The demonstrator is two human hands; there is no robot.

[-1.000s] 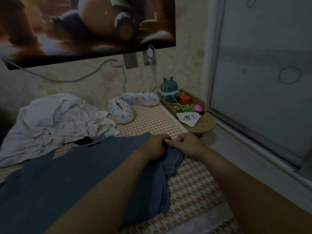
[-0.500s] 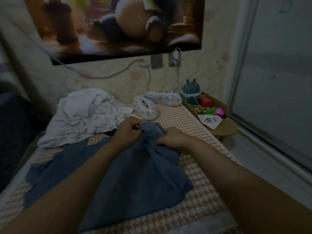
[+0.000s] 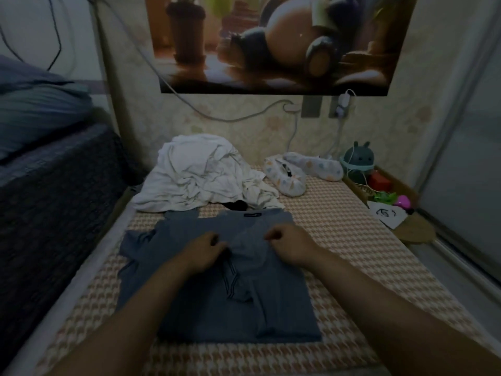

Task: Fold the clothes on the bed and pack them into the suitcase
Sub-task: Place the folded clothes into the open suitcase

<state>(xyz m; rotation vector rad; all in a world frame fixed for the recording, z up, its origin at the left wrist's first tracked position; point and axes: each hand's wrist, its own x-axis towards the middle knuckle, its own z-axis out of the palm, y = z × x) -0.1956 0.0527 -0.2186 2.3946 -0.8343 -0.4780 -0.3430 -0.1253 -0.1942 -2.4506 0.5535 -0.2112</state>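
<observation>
Near the bed's [image 3: 339,240] middle the shirt [image 3: 217,308] lies half folded, left hand [image 3: 206,251] pinching its tucked sleeve, right hand [image 3: 287,245] curled, grip unclear, the heap [image 3: 200,175] at the far edge unfolded, no suitcase showing.

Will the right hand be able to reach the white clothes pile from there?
Probably yes. The right hand is over the blue shirt, and the white clothes pile lies just beyond it with nothing between, though the arm must stretch forward.
</observation>
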